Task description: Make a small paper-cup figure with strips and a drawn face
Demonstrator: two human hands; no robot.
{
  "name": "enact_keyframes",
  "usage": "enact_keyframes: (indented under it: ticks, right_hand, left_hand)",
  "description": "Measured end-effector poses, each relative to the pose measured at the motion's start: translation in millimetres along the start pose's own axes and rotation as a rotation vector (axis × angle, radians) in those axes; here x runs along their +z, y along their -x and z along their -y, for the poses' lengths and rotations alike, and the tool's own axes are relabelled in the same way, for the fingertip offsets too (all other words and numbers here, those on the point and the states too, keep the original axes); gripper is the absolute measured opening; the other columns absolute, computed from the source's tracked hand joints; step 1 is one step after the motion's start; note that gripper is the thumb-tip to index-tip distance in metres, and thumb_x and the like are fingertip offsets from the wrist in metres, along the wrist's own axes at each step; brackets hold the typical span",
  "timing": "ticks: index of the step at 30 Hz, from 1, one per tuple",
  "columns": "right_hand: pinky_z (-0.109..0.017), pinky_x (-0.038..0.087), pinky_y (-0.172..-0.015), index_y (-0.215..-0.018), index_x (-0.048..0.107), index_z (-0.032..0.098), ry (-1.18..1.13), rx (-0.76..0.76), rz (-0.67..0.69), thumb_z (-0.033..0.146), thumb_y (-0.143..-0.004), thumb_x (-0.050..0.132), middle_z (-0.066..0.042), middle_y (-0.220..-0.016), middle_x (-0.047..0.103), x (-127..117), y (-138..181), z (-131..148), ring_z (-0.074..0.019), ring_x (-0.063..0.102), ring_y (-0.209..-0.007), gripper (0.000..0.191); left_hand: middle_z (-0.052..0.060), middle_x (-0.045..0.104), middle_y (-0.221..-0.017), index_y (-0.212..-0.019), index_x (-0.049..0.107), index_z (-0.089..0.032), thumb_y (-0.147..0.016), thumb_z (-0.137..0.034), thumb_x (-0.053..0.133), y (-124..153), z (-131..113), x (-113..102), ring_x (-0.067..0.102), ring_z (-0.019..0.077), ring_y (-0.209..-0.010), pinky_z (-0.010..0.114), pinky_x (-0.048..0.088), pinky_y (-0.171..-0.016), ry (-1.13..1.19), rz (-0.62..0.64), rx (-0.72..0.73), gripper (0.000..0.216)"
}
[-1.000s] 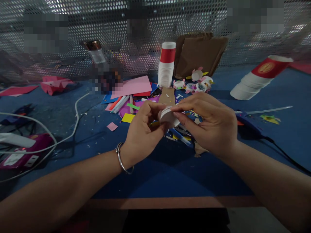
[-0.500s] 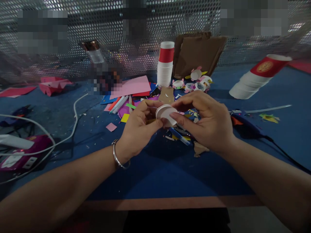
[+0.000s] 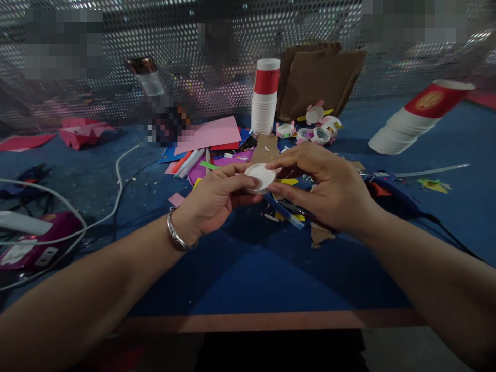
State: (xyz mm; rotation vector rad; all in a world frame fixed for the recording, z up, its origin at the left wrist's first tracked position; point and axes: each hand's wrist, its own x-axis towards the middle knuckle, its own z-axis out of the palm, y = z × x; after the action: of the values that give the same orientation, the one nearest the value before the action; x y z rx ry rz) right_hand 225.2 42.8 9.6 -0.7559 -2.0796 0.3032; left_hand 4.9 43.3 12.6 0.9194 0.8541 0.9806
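A small white paper cup base (image 3: 265, 177), round with a low rim, is held up over the middle of the table. My left hand (image 3: 220, 196) is closed on its left side, the thumb pressed on its inner face and the fingers behind it. At its right edge my right hand (image 3: 325, 188) pinches the rim between thumb and fingers. Below and behind the hands lie paper scraps, a blue pen-like stick (image 3: 289, 214) and a torn cardboard piece (image 3: 321, 233). Small decorated cup-base figures (image 3: 285, 130) stand beyond my right hand.
A tall stack of paper cups (image 3: 264, 111) stands at the back; another stack (image 3: 403, 126) leans at the right. Cardboard sheets (image 3: 321, 77) rest against the mesh. A blue glue gun (image 3: 399, 199) with its cord lies right. White cable (image 3: 119, 181) crosses the left, near a purple device (image 3: 58, 237).
The cup base has been turned so its hollow, rimmed side shows, and it sits slightly lower left. My left thumb has moved onto its inner face.
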Motion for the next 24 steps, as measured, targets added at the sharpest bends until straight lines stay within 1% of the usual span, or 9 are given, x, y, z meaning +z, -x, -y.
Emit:
enact_keyframes:
  ticks: [4,6,8,10,12,14,16,20,24]
  right_hand:
    - [-0.048,0.065,-0.090,-0.103,0.080,0.028,0.019,-0.046,0.022,0.033,-0.097,0.078,-0.006,-0.108,0.077,-1.5,-1.3,-1.8,-0.0271,0.074,-0.105,0.008]
    - [-0.046,0.065,-0.089,-0.098,0.080,0.028,0.013,-0.029,0.036,0.035,-0.098,0.078,-0.006,-0.107,0.077,-2.0,-2.0,-2.1,-0.0260,0.074,-0.103,0.007]
    - [-0.043,0.066,-0.086,-0.094,0.080,0.029,-0.012,-0.010,0.045,0.038,-0.098,0.078,-0.005,-0.104,0.077,-2.6,-2.7,-1.7,-0.0248,0.074,-0.100,0.010]
    - [-0.040,0.066,-0.082,-0.093,0.080,0.029,-0.048,0.007,0.038,0.040,-0.097,0.079,-0.005,-0.100,0.077,-3.5,-3.4,-1.0,-0.0237,0.074,-0.097,0.012]
    - [-0.038,0.066,-0.078,-0.094,0.080,0.028,-0.098,0.036,0.018,0.041,-0.096,0.080,-0.005,-0.099,0.077,-5.0,-4.3,0.0,-0.0223,0.074,-0.093,0.013]
    - [-0.035,0.065,-0.075,-0.095,0.080,0.026,-0.155,0.068,0.011,0.040,-0.095,0.081,-0.005,-0.099,0.077,-6.8,-5.1,1.3,-0.0203,0.073,-0.089,0.014]
    - [-0.034,0.064,-0.073,-0.095,0.079,0.026,-0.186,0.085,0.026,0.038,-0.095,0.082,-0.003,-0.098,0.077,-8.6,-5.8,2.8,-0.0189,0.072,-0.085,0.013]
    - [-0.037,0.064,-0.073,-0.092,0.077,0.027,-0.143,0.096,0.054,0.036,-0.097,0.078,-0.003,-0.094,0.076,-10.5,-6.0,5.3,-0.0211,0.072,-0.085,0.011]
    - [-0.042,0.065,-0.078,-0.093,0.077,0.029,-0.100,0.108,0.054,0.039,-0.100,0.076,-0.003,-0.093,0.076,-9.9,-5.5,5.4,-0.0230,0.072,-0.085,0.012]
  left_hand:
    - [0.004,0.077,-0.083,-0.079,0.079,-0.014,-0.078,-0.006,0.080,-0.1,-1.3,-2.6,0.071,0.0103,-0.071,0.017,0.063,-0.064,0.005,-0.004,-0.056,0.008]
    - [0.005,0.078,-0.085,-0.080,0.080,-0.014,-0.081,-0.008,0.078,0.3,-2.6,-4.1,0.072,0.0114,-0.073,0.016,0.063,-0.061,0.017,-0.001,-0.079,0.006]
    - [0.006,0.079,-0.086,-0.085,0.083,-0.014,-0.084,-0.011,0.079,1.0,-4.4,-5.6,0.073,0.0121,-0.075,0.017,0.063,-0.062,0.025,0.019,-0.090,0.005]
    - [0.005,0.079,-0.087,-0.090,0.084,-0.014,-0.085,-0.014,0.081,1.7,-6.4,-6.6,0.073,0.0116,-0.074,0.017,0.064,-0.066,0.024,0.060,-0.088,0.005]
    - [0.005,0.080,-0.088,-0.094,0.085,-0.015,-0.083,-0.015,0.085,2.0,-8.3,-7.2,0.074,0.0121,-0.077,0.018,0.065,-0.071,0.011,0.110,-0.083,0.011]
    - [0.005,0.081,-0.091,-0.098,0.086,-0.016,-0.080,-0.012,0.088,2.1,-9.6,-7.3,0.078,0.0144,-0.084,0.019,0.065,-0.075,-0.009,0.158,-0.070,0.019]
    - [0.006,0.083,-0.093,-0.098,0.086,-0.017,-0.076,-0.010,0.090,2.0,-9.9,-7.2,0.079,0.0160,-0.091,0.019,0.064,-0.077,-0.032,0.196,-0.051,0.024]
    - [0.004,0.084,-0.100,-0.096,0.087,-0.018,-0.075,-0.014,0.093,2.9,-7.3,-6.5,0.078,0.0145,-0.093,0.020,0.064,-0.079,-0.045,0.217,-0.021,0.022]
    - [0.008,0.084,-0.112,-0.102,0.087,-0.017,-0.079,-0.021,0.093,4.0,-3.5,-5.3,0.079,0.0200,-0.106,0.030,0.066,-0.090,-0.042,0.214,-0.008,0.024]
